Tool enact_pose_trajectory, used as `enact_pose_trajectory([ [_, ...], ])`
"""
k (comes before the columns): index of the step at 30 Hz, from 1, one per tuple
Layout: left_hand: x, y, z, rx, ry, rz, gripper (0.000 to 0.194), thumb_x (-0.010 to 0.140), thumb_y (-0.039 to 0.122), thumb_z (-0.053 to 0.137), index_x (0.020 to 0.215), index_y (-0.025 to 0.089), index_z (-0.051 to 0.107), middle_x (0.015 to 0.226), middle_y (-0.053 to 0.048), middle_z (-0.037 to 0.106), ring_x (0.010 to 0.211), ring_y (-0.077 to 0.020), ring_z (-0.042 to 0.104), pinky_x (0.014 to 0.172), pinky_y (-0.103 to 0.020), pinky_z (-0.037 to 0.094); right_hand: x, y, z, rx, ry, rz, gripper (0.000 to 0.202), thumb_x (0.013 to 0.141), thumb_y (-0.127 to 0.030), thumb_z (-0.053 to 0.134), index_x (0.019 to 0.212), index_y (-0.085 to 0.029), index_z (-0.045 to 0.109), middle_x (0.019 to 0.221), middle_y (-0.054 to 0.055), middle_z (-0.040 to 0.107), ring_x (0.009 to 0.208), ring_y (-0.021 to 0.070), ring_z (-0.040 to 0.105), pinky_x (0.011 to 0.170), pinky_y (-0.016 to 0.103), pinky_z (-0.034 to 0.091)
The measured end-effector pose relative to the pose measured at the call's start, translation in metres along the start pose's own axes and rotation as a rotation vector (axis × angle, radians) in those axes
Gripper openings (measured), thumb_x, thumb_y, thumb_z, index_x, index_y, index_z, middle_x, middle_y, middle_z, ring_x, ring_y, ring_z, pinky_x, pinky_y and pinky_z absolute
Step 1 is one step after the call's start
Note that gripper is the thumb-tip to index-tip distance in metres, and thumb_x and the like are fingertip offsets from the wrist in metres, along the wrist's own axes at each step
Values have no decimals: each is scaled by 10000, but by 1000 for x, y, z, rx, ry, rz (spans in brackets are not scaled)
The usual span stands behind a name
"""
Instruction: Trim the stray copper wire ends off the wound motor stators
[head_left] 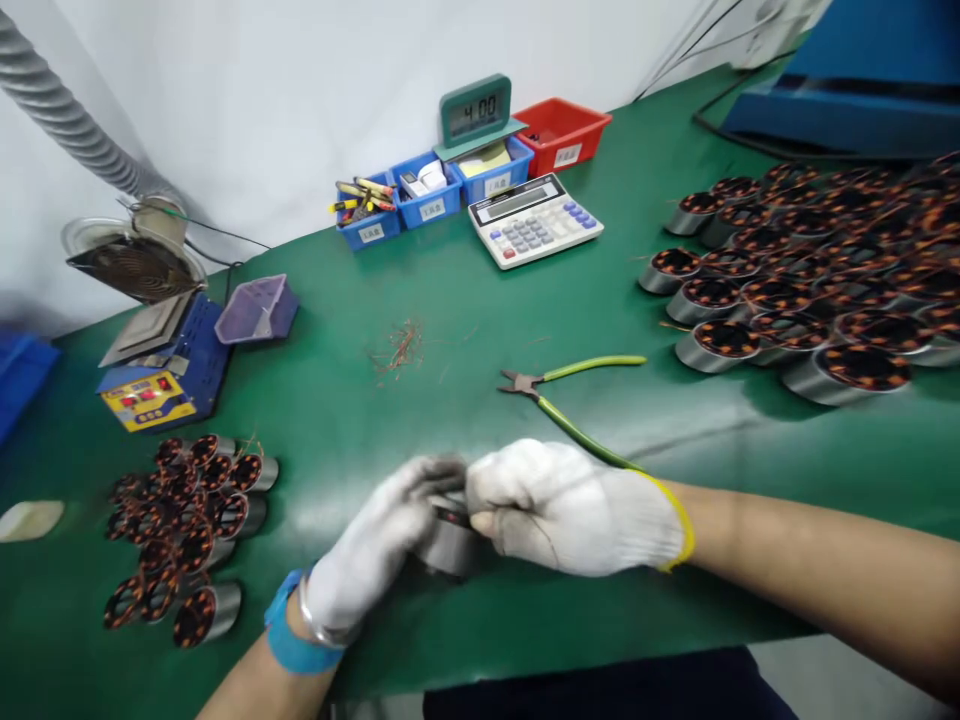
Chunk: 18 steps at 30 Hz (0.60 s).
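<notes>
Between my two gloved hands, close to the table's front edge, is a motor stator [448, 545], a short silver cylinder partly hidden by the gloves. My left hand [394, 515] wraps its fingers round the stator's left and upper side, somewhat blurred. Closed in a pinch at the stator's upper right edge is my right hand [536, 505], in a white glove with a yellow cuff. A thin dark wire shows by its fingers, though what they pinch is mostly hidden. Just beyond my right hand lie green-handled cutting pliers [574, 400], jaws spread.
Stators with copper windings stand grouped at right [784, 290] and lie at left [196, 540]. Wire scraps [405, 345] lie mid-table. Behind are a calculator [534, 220], blue bins [371, 230], a red bin [562, 130] and a clock [475, 110]. A blue soldering station [169, 360] stands left.
</notes>
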<state>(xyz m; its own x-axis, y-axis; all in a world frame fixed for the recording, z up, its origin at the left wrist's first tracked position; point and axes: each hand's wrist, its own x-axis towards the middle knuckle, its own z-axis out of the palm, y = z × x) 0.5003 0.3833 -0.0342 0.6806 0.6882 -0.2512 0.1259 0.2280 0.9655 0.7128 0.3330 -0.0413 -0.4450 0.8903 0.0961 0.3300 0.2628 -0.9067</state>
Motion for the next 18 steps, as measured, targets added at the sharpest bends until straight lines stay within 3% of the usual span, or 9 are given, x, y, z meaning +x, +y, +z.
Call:
enact_pose_trajectory([
  [2, 1, -3, 4, 366, -34, 47, 250, 818, 318, 703, 1028, 183, 698, 929, -77, 748, 802, -218, 700, 782, -376, 607, -1, 2, 2, -61, 12, 23, 261, 872, -384, 478, 705, -188, 523, 731, 53, 585, 654, 141, 460, 610, 285, 344],
  [4, 2, -10, 7, 667, 112, 362, 216, 804, 247, 712, 1010, 197, 671, 1026, -93, 751, 910, -234, 714, 847, -383, 602, 2, 5, 4, 94, -7, 196, 319, 866, -472, 507, 710, -194, 520, 652, 38, 565, 576, 136, 463, 545, 271, 340],
  [6, 2, -19, 7, 838, 217, 661, 299, 839, 290, 707, 1115, 212, 625, 1164, -125, 725, 1051, -260, 705, 920, -414, 595, 6, 9, 6, 352, -43, 374, 435, 821, -623, 533, 699, -208, 479, 543, 1, 500, 448, 118, 405, 453, 258, 302],
  [7, 3, -24, 6, 892, 239, 726, 335, 863, 314, 691, 1169, 217, 597, 1190, -132, 712, 1086, -264, 697, 933, -422, 595, 7, 11, 5, 426, -65, 433, 488, 803, -687, 525, 695, -214, 464, 508, -9, 476, 408, 115, 379, 424, 258, 286],
  [9, 5, -32, 4, 952, 263, 690, 417, 882, 366, 681, 1249, 216, 548, 1179, -131, 698, 1081, -265, 695, 925, -427, 600, 9, 16, 1, 305, -71, 438, 519, 822, -716, 501, 694, -213, 490, 525, 13, 516, 424, 138, 434, 434, 276, 332],
  [11, 8, -38, 2, 964, 261, 542, 562, 844, 417, 733, 1313, 207, 508, 1140, -115, 683, 1030, -262, 695, 908, -427, 601, 8, 23, -8, -93, 30, 279, 443, 885, -615, 499, 778, -198, 604, 709, 85, 657, 617, 216, 607, 568, 347, 476],
  [13, 11, -42, 2, 961, 231, 424, 690, 802, 446, 776, 1368, 195, 472, 1120, -101, 662, 1009, -264, 684, 907, -431, 596, 6, 31, -16, -518, 176, -21, 334, 901, -499, 555, 972, -203, 691, 1023, 143, 720, 966, 316, 672, 866, 497, 522],
  [15, 14, -44, 2, 966, 204, 388, 735, 807, 452, 771, 1408, 188, 441, 1130, -100, 643, 1042, -274, 665, 931, -439, 582, 4, 37, -18, -775, 229, -285, 316, 890, -424, 625, 1142, -244, 689, 1222, 145, 687, 1222, 379, 582, 1126, 623, 324],
  [18, 16, -42, 3, 988, 200, 382, 746, 848, 466, 729, 1450, 171, 401, 1145, -115, 626, 1066, -286, 646, 947, -455, 566, 6, 36, -10, -937, 107, -373, 226, 925, -279, 579, 1121, -289, 689, 1183, 98, 711, 1309, 363, 530, 1227, 635, 17],
])
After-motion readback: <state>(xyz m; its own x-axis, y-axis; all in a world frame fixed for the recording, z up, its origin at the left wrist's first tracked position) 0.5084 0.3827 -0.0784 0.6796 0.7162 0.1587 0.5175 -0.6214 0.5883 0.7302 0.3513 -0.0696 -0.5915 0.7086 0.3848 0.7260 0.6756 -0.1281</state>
